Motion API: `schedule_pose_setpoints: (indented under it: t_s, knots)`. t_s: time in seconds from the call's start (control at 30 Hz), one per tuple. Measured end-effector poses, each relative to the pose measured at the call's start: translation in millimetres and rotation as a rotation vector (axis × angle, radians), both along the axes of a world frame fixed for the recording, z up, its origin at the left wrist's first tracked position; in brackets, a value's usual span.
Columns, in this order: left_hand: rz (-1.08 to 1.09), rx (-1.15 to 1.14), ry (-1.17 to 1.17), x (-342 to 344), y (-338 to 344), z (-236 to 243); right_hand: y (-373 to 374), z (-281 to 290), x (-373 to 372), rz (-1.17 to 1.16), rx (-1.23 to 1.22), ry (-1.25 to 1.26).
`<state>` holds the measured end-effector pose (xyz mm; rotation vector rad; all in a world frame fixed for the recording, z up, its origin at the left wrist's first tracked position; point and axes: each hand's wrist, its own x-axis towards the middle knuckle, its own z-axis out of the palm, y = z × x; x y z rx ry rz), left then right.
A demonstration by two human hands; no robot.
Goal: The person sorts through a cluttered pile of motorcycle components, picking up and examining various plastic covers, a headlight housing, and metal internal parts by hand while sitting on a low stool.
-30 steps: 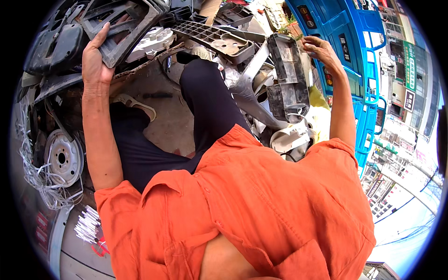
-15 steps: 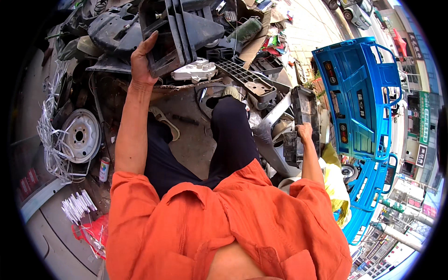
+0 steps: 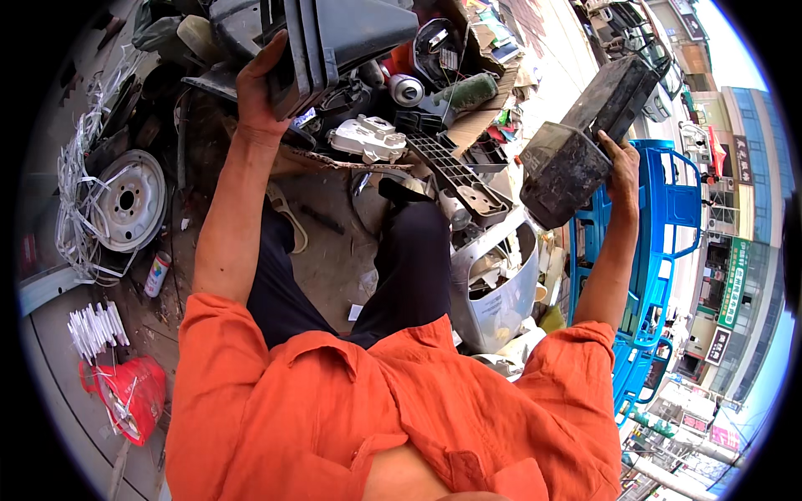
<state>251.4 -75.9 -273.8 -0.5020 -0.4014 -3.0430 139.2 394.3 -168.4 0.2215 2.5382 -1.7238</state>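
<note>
We clamp our left hand (image 3: 261,92) around a ribbed dark panel (image 3: 334,42), lifting it clear of the scrap heap; our right hand (image 3: 622,171) grips a grimy black box (image 3: 576,150) raised at right.

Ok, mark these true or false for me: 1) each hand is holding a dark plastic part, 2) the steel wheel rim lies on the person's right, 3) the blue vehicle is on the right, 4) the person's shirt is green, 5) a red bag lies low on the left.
1) True: the left hand grips a dark ribbed plastic panel, and the right hand holds a dark boxy plastic housing raised.
2) False: the steel wheel rim lies on the person's left, beside white strapping.
3) True: the blue vehicle stands at the right.
4) False: the shirt is orange.
5) True: the red bag lies low on the left.
</note>
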Motion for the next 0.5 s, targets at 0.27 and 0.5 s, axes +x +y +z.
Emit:
schedule_pose_setpoints:
  t_s: [0.27,0.5]
  knots:
    - [0.061,-0.01,-0.027,1.7,-22.2,-11.2,-136.4,-12.8,-147.0,0.333,0.226,-0.01]
    - [0.188,-0.009,-0.087,0.9,-40.2,-25.0,-189.4,-107.4,-283.8,1.195,1.516,0.872]
